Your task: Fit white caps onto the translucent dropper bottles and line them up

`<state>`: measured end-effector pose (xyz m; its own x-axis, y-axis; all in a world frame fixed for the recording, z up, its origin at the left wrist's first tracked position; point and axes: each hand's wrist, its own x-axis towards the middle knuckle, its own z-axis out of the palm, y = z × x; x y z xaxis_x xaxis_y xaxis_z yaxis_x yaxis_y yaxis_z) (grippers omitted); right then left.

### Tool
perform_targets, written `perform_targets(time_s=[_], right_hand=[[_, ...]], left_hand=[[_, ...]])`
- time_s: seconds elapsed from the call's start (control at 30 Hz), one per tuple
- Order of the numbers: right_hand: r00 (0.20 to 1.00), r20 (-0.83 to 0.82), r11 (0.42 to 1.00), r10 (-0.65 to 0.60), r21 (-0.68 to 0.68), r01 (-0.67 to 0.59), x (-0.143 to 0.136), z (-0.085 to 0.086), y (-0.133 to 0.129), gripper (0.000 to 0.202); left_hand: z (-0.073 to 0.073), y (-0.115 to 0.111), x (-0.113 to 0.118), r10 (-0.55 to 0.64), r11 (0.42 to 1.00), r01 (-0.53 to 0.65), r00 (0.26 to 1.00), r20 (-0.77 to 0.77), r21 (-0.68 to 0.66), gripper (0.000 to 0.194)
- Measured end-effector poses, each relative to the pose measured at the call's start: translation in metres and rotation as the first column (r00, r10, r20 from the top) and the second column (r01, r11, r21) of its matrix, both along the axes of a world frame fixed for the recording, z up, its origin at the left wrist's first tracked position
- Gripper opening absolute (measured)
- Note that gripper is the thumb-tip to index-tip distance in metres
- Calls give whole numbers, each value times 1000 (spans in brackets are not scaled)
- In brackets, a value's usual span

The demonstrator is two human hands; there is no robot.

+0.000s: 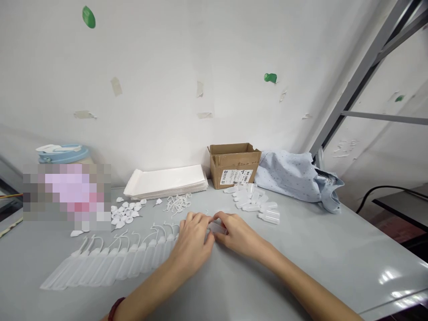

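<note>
A small translucent plastic bottle (218,228) lies sideways between my two hands, just above the grey table. My right hand (239,235) is closed around its right end, thumb and fingers pinching it. At the bottle's other end my left hand (194,240) has curled fingers; what they pinch is hidden. Left of that hand, a row of capped bottles (113,263) lies side by side, each with a white tube curving from its top; my left hand covers the row's right end. Loose white tubes (178,203) and white nozzle caps (125,213) lie behind the row.
Several uncapped bottles (250,198) lie in front of an open cardboard box (234,162). A stack of white sheets or packets (167,180) rests against the wall. Blue cloth (287,176) lies at the back right, and a blue lid with white handle (63,154) stands far left.
</note>
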<state>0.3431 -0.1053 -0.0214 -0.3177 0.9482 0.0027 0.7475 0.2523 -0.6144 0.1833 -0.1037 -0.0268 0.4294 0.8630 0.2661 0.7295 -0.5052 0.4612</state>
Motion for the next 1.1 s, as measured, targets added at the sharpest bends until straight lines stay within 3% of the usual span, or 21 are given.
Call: perform_targets(time_s=[0.2,0.37,0.57,0.77,0.97,1.1], right_hand=[[998,55,1000,4,19,-5,-3,-2,1,21],[999,47,998,26,49,-28,-3,3,-1,28],[992,-111,996,-52,68,60,-2,10,3,26],[895,-428,991,-124,0,137,-5,12,2,23],[800,-580,988,-152,-96,117,-12,10,-3,25],[677,-711,980,-190,-179,87,-15,10,-3,29]], left_hand=[[5,-1,0,19,992,-9,997,74,-127,31],[8,-1,-1,49,981,-19,987,154,-194,34],[20,-1,-3,68,970,-12,971,228,-241,36],[25,-3,-5,66,993,-28,938,339,-113,32],[13,-1,-8,38,992,-74,945,326,100,24],[13,0,-8,0,985,-55,951,311,167,23]])
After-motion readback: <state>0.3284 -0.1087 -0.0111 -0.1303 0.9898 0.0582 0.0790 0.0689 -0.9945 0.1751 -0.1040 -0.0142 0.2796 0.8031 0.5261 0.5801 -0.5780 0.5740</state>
